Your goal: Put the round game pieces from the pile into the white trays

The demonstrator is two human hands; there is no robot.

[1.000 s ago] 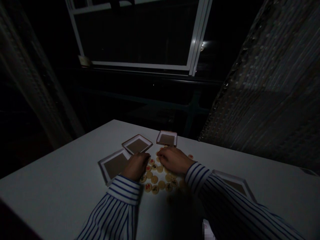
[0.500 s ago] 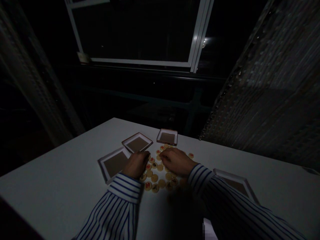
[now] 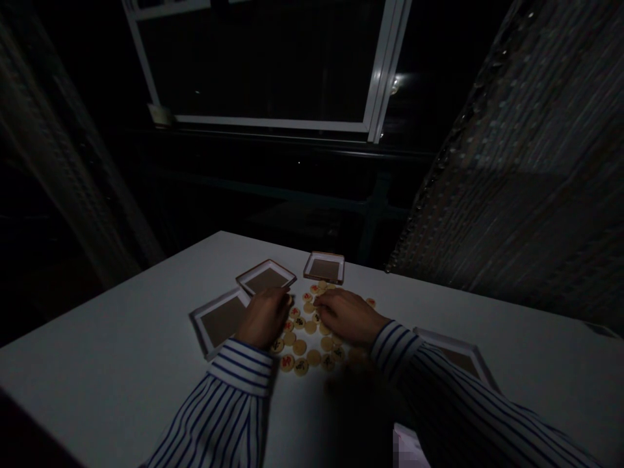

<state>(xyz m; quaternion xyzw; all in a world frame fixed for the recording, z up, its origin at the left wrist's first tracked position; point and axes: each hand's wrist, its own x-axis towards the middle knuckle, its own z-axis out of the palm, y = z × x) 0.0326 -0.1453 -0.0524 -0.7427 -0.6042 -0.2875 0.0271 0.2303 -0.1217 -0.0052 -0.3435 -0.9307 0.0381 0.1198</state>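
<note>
Round wooden xiangqi pieces [image 3: 299, 347], some with red or black characters and some plain side up, lie loosely between my hands on a white table [image 3: 146, 318]. My left hand [image 3: 263, 317] is at the left edge of the pieces, fingers curled together. A pale bit of a piece [image 3: 289, 300] shows by its fingertips; whether it is gripped is unclear. Over the right side of the pieces, my right hand [image 3: 350, 316] is palm down with bent fingers close together, covering some of them. What lies under its fingertips is hidden.
Shallow trays stand around the pieces: a left tray [image 3: 199, 331], a back-left tray [image 3: 240, 279], a back tray [image 3: 324, 255] and a right tray [image 3: 475, 354]. A pale object [image 3: 409, 445] lies near the front edge, partly under my right forearm. Bead curtains [image 3: 536, 195] hang behind, beside a dark window.
My left hand has moved slightly forward beside the pieces. My right hand has shifted a little right, uncovering a black-marked piece. The view has shifted slightly.
</note>
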